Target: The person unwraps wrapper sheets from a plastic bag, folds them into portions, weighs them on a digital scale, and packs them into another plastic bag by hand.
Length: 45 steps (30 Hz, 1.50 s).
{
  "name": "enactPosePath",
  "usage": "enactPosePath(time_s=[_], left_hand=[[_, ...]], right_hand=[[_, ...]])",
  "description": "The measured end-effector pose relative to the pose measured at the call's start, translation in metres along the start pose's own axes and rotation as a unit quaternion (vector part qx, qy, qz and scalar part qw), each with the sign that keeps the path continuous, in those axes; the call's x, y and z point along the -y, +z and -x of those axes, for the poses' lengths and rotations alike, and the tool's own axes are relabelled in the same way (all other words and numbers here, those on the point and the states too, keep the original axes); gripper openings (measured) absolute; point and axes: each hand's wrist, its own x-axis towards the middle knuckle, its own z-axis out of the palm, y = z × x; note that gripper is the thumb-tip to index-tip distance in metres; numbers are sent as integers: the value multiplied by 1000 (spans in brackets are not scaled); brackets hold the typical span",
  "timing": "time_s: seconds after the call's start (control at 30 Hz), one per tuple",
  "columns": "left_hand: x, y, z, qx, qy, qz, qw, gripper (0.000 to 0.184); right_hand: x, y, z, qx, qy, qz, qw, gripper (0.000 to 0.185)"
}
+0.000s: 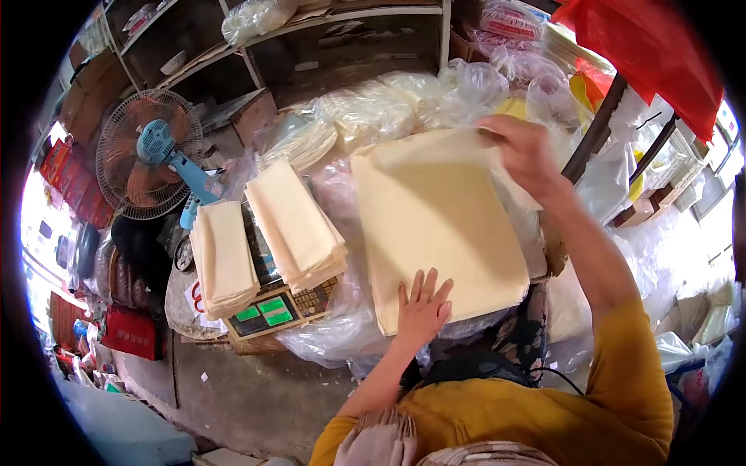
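A large flat stack of thin cream sheets (443, 225) lies in front of me on clear plastic. My left hand (422, 308) rests flat on its near edge with the fingers spread. At the far right corner my right hand (528, 151), smeared by motion, is closed on the edge of a thin cream sheet (443, 149). That sheet is raised and partly see-through along the stack's far side. Left of the stack, a folded bundle of cream sheets (295, 225) sits on a digital scale (273, 309) with lit green displays. Another folded bundle (224, 256) lies beside it.
A blue fan (159, 147) stands at the left. Clear plastic bags (373, 105) and a pile of sheets (307, 144) lie behind the stack, below wooden shelves (350, 15). Red plastic (649, 50) hangs at the upper right. A red bag (130, 332) is at the lower left.
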Motion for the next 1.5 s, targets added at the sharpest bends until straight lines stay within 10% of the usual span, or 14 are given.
enactPosePath(time_s=[0.17,0.27,0.4,0.53,0.63,0.73,0.83,0.93,1.07,1.23,1.43,1.5], left_hand=[[3,-1,-1,21,-13,40,999,47],[47,75,40,-42,-138,301,943,51],[28,-18,13,-195,-59,135,970,35],[50,-20,37,1,8,220,975,20],[58,-21,60,33,-349,533,771,15],[38,-66,18,10,-440,400,804,23],[36,-39,-10,-267,-150,100,947,44],[28,-32,-15,23,-34,-80,996,61],[35,-7,-4,33,-44,-77,995,65],[39,-10,-4,12,-18,-82,996,57],[22,-84,-38,245,-151,66,955,45],[3,-80,-35,-48,-96,164,981,48]], right_hand=[[57,-19,97,115,-119,122,979,24],[71,-2,165,229,-51,54,971,27],[46,18,230,350,-44,185,917,35],[15,-1,253,474,47,143,868,27],[19,-48,190,525,193,8,829,17],[-21,-23,159,345,235,58,907,20],[-90,58,155,272,243,133,922,16],[-115,100,154,289,238,222,900,19],[-75,93,158,184,140,323,918,36],[-20,97,224,285,110,221,926,50],[46,76,167,324,128,21,937,48],[39,78,165,357,157,37,920,47]])
